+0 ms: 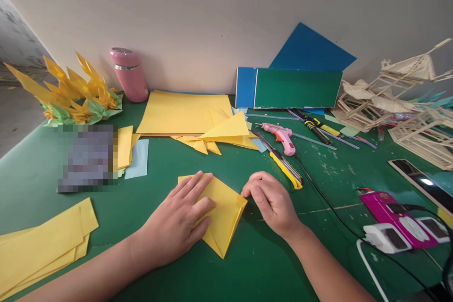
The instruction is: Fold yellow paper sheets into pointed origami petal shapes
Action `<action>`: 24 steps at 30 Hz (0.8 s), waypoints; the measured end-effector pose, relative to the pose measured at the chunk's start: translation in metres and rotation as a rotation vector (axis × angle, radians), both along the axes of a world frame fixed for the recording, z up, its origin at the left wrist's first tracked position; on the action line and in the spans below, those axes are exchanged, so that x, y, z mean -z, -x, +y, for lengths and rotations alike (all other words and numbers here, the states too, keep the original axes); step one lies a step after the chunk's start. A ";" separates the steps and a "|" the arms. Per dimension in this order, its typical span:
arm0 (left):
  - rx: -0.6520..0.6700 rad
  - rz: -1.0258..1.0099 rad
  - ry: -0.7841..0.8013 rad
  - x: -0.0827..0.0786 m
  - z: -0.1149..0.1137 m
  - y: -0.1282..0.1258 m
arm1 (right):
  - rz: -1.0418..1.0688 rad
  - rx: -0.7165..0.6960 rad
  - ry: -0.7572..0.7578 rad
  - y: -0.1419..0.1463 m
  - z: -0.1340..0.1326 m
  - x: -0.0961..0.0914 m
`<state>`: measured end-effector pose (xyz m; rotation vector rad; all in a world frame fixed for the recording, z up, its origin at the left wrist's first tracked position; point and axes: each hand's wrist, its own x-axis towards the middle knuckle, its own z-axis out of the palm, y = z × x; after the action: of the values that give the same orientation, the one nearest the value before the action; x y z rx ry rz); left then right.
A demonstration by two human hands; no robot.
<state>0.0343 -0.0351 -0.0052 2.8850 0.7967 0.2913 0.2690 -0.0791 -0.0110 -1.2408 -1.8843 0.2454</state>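
Note:
A folded sheet of yellow paper (pixel 226 205) lies on the green table in front of me, one corner pointing towards me and another to the right. My left hand (pixel 187 207) rests flat on its left part, fingers stretched out and covering that side. Curled closed, my right hand (pixel 271 203) is at the paper's right corner; its fingertips are by the edge, and I cannot tell whether they touch it. I see nothing held in it. Beyond both hands, several folded yellow paper pieces (pixel 226 132) lie partly on a stack of yellow sheets (pixel 184 111).
A pink glue gun (pixel 279 137) and a yellow utility knife (pixel 288 170) lie right of centre. Farther right are a power strip (pixel 399 222), a phone (pixel 421 181) and wooden stick models (pixel 417 108). Yellow strips (pixel 46 245), a pink flask (pixel 130 75) and paper flowers (pixel 81 94) are left.

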 end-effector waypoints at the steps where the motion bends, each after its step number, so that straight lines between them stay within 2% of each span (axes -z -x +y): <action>1: -0.005 -0.003 0.002 0.000 0.000 0.000 | -0.004 -0.017 0.018 0.001 0.000 -0.001; 7: -0.029 -0.037 0.001 0.000 -0.002 0.000 | -0.191 -0.115 0.128 0.008 0.001 -0.003; 12: -0.027 -0.041 -0.008 0.000 -0.001 0.000 | -0.325 -0.122 0.154 0.018 0.005 -0.005; 18: -0.012 -0.066 -0.050 0.002 -0.001 -0.001 | -0.353 -0.082 0.207 0.027 0.008 -0.004; 24: 0.002 -0.040 -0.047 0.002 -0.001 -0.001 | -0.474 -0.117 0.251 0.031 0.006 -0.008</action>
<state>0.0358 -0.0364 -0.0076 2.9140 0.7903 0.3707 0.2383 -0.0729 -0.0031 -1.4514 -2.3952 0.2738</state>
